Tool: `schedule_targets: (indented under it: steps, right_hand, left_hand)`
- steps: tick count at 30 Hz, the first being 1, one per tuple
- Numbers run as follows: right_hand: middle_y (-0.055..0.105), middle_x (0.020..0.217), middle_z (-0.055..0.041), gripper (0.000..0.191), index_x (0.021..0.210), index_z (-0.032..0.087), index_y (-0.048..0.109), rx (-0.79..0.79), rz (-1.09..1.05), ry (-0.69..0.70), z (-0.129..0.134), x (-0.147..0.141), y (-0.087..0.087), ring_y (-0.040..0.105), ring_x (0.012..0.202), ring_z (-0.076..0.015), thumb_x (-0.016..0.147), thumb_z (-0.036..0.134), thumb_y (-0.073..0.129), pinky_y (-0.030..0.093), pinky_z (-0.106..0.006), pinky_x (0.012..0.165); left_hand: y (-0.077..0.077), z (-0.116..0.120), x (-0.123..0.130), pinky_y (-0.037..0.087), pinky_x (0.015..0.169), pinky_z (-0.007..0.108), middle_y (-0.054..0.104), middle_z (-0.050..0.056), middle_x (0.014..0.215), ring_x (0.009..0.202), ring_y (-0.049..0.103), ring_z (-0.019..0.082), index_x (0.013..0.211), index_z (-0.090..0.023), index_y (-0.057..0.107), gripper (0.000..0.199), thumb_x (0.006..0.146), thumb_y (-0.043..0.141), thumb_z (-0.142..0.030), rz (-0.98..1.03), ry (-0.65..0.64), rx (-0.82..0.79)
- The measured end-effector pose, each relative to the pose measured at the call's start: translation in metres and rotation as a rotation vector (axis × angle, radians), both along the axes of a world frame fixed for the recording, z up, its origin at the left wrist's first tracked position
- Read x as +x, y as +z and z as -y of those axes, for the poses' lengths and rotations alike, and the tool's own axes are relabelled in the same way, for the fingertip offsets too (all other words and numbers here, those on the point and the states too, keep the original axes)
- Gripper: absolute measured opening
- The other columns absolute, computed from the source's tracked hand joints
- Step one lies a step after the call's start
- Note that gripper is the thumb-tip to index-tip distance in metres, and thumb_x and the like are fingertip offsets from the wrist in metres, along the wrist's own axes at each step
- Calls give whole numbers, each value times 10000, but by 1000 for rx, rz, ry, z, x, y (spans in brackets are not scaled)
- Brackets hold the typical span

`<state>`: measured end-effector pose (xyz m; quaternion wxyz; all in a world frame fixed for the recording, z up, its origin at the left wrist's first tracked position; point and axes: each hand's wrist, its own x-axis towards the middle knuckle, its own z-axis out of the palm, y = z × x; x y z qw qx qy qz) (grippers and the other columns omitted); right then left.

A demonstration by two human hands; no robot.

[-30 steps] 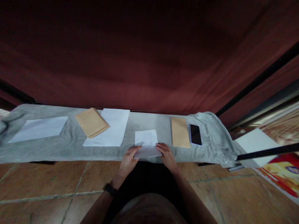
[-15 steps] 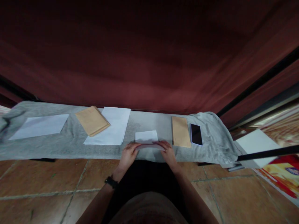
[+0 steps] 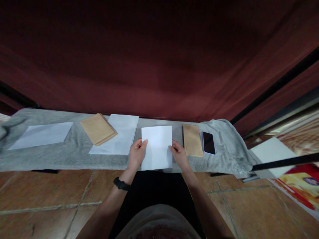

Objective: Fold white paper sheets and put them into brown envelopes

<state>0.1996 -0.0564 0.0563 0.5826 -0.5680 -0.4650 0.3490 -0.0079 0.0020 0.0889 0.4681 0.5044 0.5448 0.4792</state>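
A white sheet of paper (image 3: 157, 149), nearly square in outline, is held flat over the grey cloth in front of me. My left hand (image 3: 138, 152) pinches its left edge, thumb on top. At the right edge my right hand (image 3: 178, 153) grips it the same way, with the thumb on the surface. Just right of my right hand lies a brown envelope (image 3: 193, 140). To the left, a stack of brown envelopes (image 3: 98, 128) rests partly on larger white sheets (image 3: 124, 132).
Another white sheet (image 3: 43, 134) lies at the far left of the cloth-covered table (image 3: 74, 159). A phone (image 3: 208, 143) lies right of the single envelope. A dark red curtain (image 3: 159, 66) hangs behind. Black bars (image 3: 284, 163) and a colourful box (image 3: 304, 186) are at the right.
The paper between my hands, earlier bent up at the near edge, is now spread flat and shows a taller face. Both hands have moved slightly forward, with their grip now at its sides.
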Motion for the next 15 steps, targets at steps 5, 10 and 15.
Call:
schedule_targets:
  steps: [5, 10, 15]
  right_hand:
    - [631, 695, 42, 365, 1157, 209, 719, -31, -17, -51, -1, 1, -9, 547, 624, -139, 838, 371, 646, 469, -228, 582]
    - [688, 773, 17, 373, 1163, 226, 707, -51, 17, -42, -4, 2, -15, 589, 674, -159, 840, 372, 588, 495, -248, 621]
    - [749, 907, -21, 314, 1082, 220, 703, -14, -18, -18, -11, 2, -10, 663, 803, -189, 829, 358, 577, 537, -287, 734]
  left_hand:
    - [-12, 2, -1, 441, 617, 246, 640, -29, 702, 648, 557, 136, 831, -196, 650, 461, 703, 733, -631, 33, -60, -68]
    - [-17, -1, -3, 542, 771, 324, 767, 48, 950, 801, 683, 193, 1062, -183, 668, 606, 595, 848, -524, 156, -147, -137]
    - [-13, -4, -3, 549, 756, 325, 776, 47, 965, 804, 692, 203, 1069, -178, 703, 490, 682, 791, -465, 61, -125, -53]
